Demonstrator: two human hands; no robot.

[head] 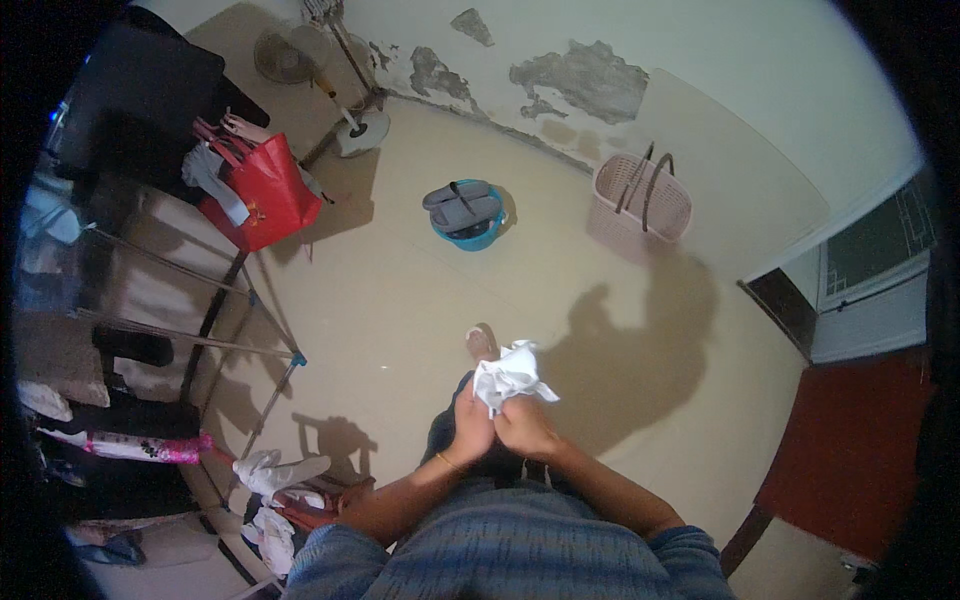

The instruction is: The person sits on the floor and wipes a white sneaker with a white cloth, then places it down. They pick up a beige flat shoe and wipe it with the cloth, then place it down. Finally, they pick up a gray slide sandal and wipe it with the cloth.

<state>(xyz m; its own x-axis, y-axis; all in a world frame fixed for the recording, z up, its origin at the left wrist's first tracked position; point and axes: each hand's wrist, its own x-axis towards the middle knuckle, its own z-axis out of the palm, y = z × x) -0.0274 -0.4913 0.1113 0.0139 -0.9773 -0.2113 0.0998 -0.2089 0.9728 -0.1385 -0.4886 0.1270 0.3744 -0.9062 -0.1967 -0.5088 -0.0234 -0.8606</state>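
Observation:
A crumpled white cloth (510,371) is bunched up between my two hands, in front of my body and above the floor. My left hand (472,424) grips its near left side; a thin bangle circles that wrist. Close beside it, my right hand (527,427) is closed on the near right side of the same cloth. The fingers of both hands are partly hidden by the fabric. One of my feet (480,341) shows just beyond the cloth on the tiled floor (375,300).
Ahead stand a blue tub (480,238) topped with grey slippers (457,206) and a pink plastic basket (637,202). A red bag (274,195), pedestal fan (360,131) and metal rack (255,345) occupy the left. A red-brown door (840,457) is at right.

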